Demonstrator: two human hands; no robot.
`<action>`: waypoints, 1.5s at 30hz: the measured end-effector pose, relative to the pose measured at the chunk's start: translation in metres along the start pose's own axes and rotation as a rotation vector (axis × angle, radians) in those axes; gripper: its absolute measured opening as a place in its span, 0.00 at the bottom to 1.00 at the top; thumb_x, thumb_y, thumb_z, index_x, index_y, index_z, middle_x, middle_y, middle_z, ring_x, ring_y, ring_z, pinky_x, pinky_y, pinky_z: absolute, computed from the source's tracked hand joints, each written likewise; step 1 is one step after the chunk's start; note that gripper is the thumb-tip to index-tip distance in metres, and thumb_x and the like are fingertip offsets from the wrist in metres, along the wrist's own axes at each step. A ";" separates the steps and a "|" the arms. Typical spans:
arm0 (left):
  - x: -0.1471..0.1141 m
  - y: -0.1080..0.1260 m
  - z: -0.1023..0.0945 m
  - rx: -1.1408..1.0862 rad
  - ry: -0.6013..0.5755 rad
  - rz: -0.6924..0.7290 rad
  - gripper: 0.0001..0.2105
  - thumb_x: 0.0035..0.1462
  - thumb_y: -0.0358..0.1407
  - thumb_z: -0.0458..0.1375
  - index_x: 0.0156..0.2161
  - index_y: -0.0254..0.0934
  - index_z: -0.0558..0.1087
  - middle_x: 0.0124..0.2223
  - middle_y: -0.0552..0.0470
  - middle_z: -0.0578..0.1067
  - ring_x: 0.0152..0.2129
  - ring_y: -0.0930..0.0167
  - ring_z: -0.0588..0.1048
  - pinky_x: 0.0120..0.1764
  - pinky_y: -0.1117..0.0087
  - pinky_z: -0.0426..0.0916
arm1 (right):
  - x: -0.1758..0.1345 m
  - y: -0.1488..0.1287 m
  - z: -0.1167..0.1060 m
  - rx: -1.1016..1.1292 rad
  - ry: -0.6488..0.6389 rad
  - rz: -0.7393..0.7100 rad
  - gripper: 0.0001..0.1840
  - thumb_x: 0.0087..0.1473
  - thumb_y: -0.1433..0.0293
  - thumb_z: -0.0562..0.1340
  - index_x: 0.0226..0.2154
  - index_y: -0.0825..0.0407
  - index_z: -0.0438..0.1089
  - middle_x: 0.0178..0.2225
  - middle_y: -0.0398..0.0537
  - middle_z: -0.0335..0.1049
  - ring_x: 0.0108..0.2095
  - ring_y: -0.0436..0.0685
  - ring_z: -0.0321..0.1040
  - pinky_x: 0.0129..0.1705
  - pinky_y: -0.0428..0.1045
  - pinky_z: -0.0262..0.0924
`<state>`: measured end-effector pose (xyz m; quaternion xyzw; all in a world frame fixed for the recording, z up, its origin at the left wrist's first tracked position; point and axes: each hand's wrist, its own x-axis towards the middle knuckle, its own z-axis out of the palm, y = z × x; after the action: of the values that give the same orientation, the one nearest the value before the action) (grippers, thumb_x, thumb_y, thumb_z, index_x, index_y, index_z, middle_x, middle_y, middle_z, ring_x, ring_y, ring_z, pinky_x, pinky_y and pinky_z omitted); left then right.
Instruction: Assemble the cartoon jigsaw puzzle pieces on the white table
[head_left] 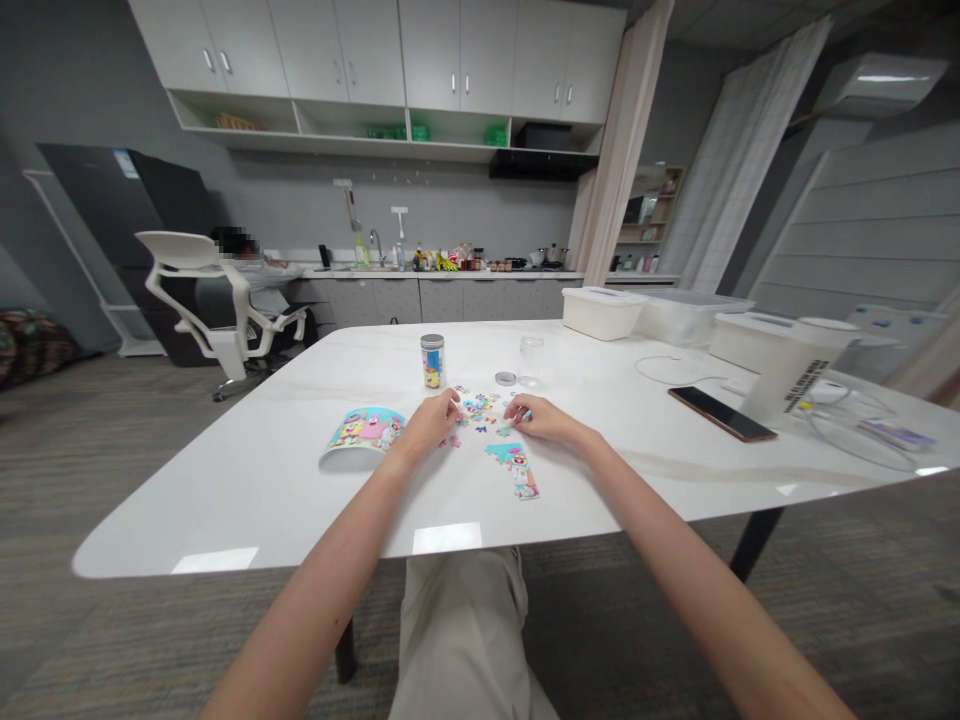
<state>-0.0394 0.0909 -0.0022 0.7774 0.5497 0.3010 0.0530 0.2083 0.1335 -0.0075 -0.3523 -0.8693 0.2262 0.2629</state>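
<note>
Loose jigsaw puzzle pieces [480, 407] lie in a small heap on the white table. My left hand [433, 420] rests at the heap's left edge, fingers curled together; whatever they hold, if anything, is hidden. On the other side, my right hand [546, 420] pinches what looks like a small teal puzzle piece, only partly visible. A partly joined puzzle section [519, 472] with a cartoon figure lies nearer to me, below the right hand. Left of my left hand is a curved picture sheet [364, 432] with cartoon characters.
Behind the heap stand a lidded picture canister [433, 362], a clear jar [532, 360] and a grey lid [505, 379]. To the right are a phone [720, 413], a pale tumbler [799, 372], cables and storage boxes [604, 312]. A person sits by a white chair [199, 300] beyond.
</note>
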 end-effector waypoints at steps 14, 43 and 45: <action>-0.001 0.001 -0.002 0.039 -0.104 0.055 0.10 0.53 0.28 0.53 0.40 0.39 0.68 0.37 0.52 0.78 0.36 0.69 0.75 0.41 0.70 0.67 | 0.000 0.003 0.000 0.034 -0.023 -0.019 0.17 0.40 0.86 0.55 0.31 0.55 0.70 0.33 0.47 0.71 0.33 0.52 0.68 0.37 0.46 0.62; -0.007 0.026 -0.003 0.021 -0.290 0.385 0.07 0.53 0.34 0.54 0.33 0.38 0.74 0.24 0.56 0.69 0.22 0.74 0.65 0.28 0.74 0.56 | -0.007 -0.034 -0.010 0.516 -0.311 0.041 0.11 0.44 0.71 0.66 0.34 0.54 0.70 0.31 0.45 0.72 0.31 0.52 0.71 0.35 0.47 0.64; -0.009 0.031 -0.005 0.021 -0.312 0.395 0.07 0.53 0.36 0.54 0.32 0.38 0.74 0.22 0.57 0.67 0.20 0.75 0.64 0.28 0.75 0.56 | -0.009 -0.036 -0.010 0.506 -0.352 0.040 0.10 0.44 0.71 0.66 0.33 0.54 0.70 0.31 0.45 0.73 0.31 0.53 0.71 0.36 0.48 0.64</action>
<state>-0.0188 0.0697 0.0107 0.9074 0.3753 0.1760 0.0693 0.2018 0.1055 0.0186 -0.2481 -0.8105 0.4980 0.1831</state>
